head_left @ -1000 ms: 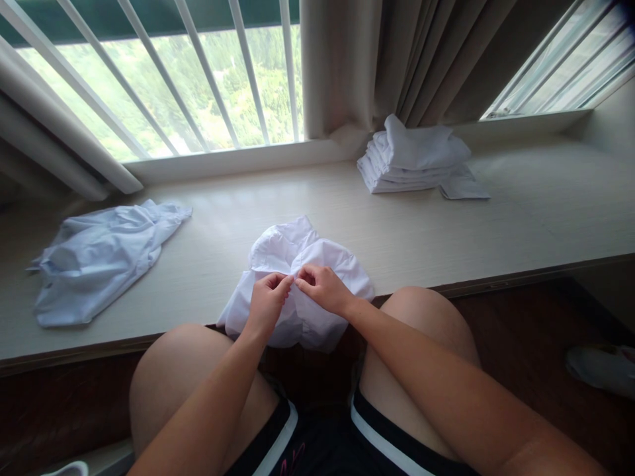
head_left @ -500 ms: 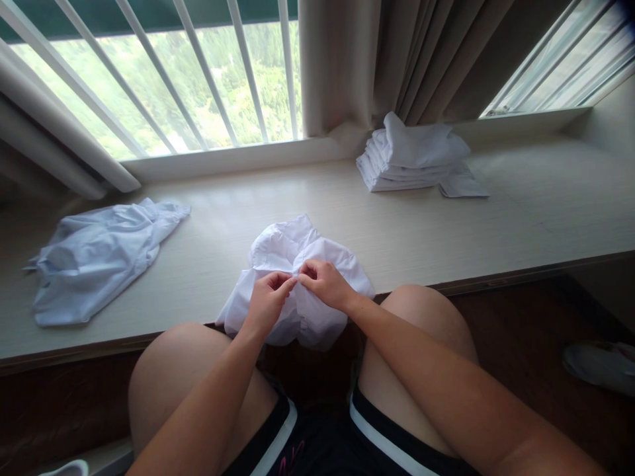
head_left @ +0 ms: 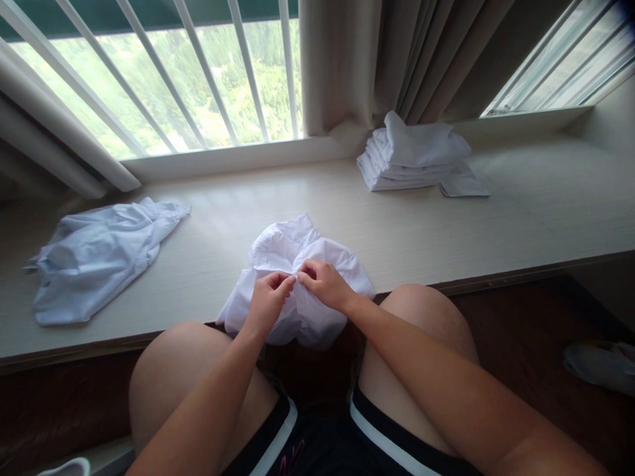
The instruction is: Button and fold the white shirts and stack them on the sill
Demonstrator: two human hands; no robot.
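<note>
A crumpled white shirt (head_left: 282,248) lies at the near edge of the pale window ledge (head_left: 407,231), partly hanging over it between my knees. My left hand (head_left: 266,303) and my right hand (head_left: 322,284) meet on top of the shirt, fingertips pinched together on a small bit of its fabric at the middle. What lies between the fingertips is too small to make out.
A light blue crumpled shirt (head_left: 96,254) lies on the ledge at the left. A stack of folded white shirts (head_left: 414,155) stands at the back right by the curtain (head_left: 397,59). Barred windows run behind. A shoe (head_left: 598,367) lies on the dark floor at right.
Both hands stay pinched on the white shirt; they shifted only slightly. The view rose a little.
</note>
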